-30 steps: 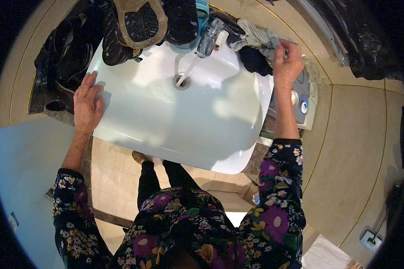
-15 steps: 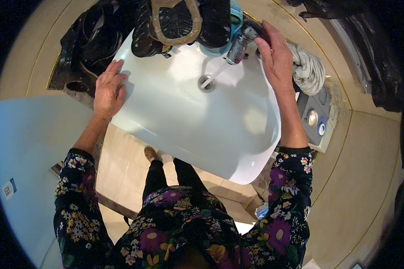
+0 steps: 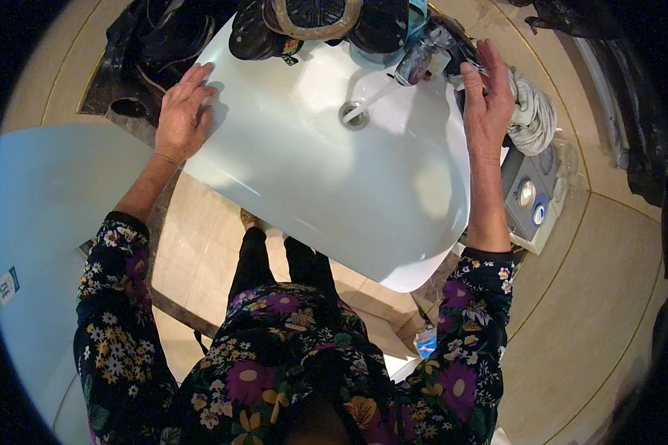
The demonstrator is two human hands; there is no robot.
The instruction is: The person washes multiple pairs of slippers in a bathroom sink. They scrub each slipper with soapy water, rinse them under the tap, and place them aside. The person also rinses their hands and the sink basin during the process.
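The silver metal tap point(image 3: 413, 65), slanting leftward, lies just left of your nearer, loosely open right hand point(image 3: 490, 105); your left hand point(image 3: 185, 116) rests open.

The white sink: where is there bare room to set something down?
The widest bare patch is in the white sink, between the drain and near rim; another lies between the left hand and the drain. It's crowded along the back, with dark items and the faucet, and beside the right hand, with pale cloth.

Tan-rimmed sole point(image 3: 315, 18) cut off by top edge; whether right hand point(image 3: 490, 111) touches faucet point(image 3: 417, 62), unclear.
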